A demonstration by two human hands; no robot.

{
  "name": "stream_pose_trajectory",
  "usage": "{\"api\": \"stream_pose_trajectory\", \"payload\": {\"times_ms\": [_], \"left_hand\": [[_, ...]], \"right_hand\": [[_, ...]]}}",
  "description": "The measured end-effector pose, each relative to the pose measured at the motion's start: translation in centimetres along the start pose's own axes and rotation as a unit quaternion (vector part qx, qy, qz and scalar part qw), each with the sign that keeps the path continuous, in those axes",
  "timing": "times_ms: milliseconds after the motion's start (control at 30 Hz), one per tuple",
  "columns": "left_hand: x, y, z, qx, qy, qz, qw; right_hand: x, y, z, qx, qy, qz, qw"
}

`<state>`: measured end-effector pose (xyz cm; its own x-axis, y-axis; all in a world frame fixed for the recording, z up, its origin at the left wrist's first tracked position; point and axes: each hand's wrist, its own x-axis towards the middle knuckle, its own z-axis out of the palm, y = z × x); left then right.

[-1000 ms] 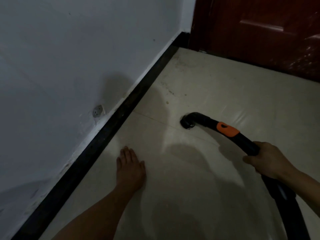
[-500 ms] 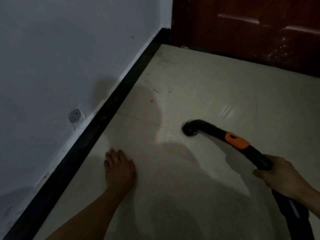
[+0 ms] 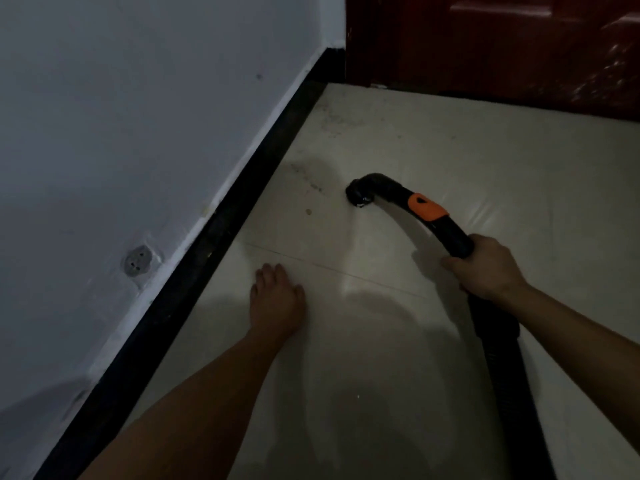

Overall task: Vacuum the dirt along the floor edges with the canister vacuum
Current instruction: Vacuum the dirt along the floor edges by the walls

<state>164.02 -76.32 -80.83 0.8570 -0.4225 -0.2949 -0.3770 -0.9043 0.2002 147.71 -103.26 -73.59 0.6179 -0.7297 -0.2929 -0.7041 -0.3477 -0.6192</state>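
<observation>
Bracing with the left hand (image 3: 277,301) flat on the pale floor (image 3: 467,154), palm down, fingers straight and close together, a short way out from the black skirting board (image 3: 207,244). Gripping the vacuum tube (image 3: 450,233) with the right hand (image 3: 485,268), fingers curled round the black curved tube just behind its orange collar (image 3: 426,207), farther out from the skirting board than the left hand.

Holding the tube with its nozzle end (image 3: 360,194) turned down at the floor, out from the skirting board and not touching it. Cannot tell whether resting on the tile or just above it.

Trailing back from the right hand, a ribbed black hose (image 3: 502,358), running to the bottom edge of the view, well apart from the skirting board.

Between the nozzle end and the skirting board, dark specks and smudges of dirt (image 3: 311,183) on the tile, with more farther along the skirting board towards the corner.

Above the skirting board, a pale wall (image 3: 138,116) with a round socket (image 3: 138,263) set low, just over the board's top edge. At the far end of the skirting board, a dark red-brown door (image 3: 485,46). Dim light throughout, with arm shadows on the floor out from the skirting board.
</observation>
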Motion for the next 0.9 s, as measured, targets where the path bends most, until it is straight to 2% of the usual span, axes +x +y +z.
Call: {"api": "stream_pose_trajectory", "payload": {"times_ms": [133, 267, 500, 733, 900], "left_hand": [[3.2, 0.3, 0.6, -0.017, 0.039, -0.062, 0.997], [3.2, 0.4, 2.6, -0.015, 0.109, -0.067, 0.992], [4.0, 0.0, 3.6, 0.000, 0.150, -0.061, 0.987], [4.0, -0.2, 3.5, 0.017, 0.151, -0.066, 0.986], [4.1, -0.2, 3.3, 0.011, 0.153, -0.064, 0.986]], "right_hand": [[5.1, -2.6, 0.2, -0.031, -0.003, -0.026, 0.999], [11.1, -6.5, 2.0, -0.042, -0.010, -0.053, 0.998], [19.8, -13.8, 6.6, -0.008, -0.012, -0.046, 0.999], [17.1, -14.2, 6.3, -0.046, -0.063, -0.088, 0.993], [12.1, -12.4, 5.0, -0.063, -0.153, -0.109, 0.980]]}}
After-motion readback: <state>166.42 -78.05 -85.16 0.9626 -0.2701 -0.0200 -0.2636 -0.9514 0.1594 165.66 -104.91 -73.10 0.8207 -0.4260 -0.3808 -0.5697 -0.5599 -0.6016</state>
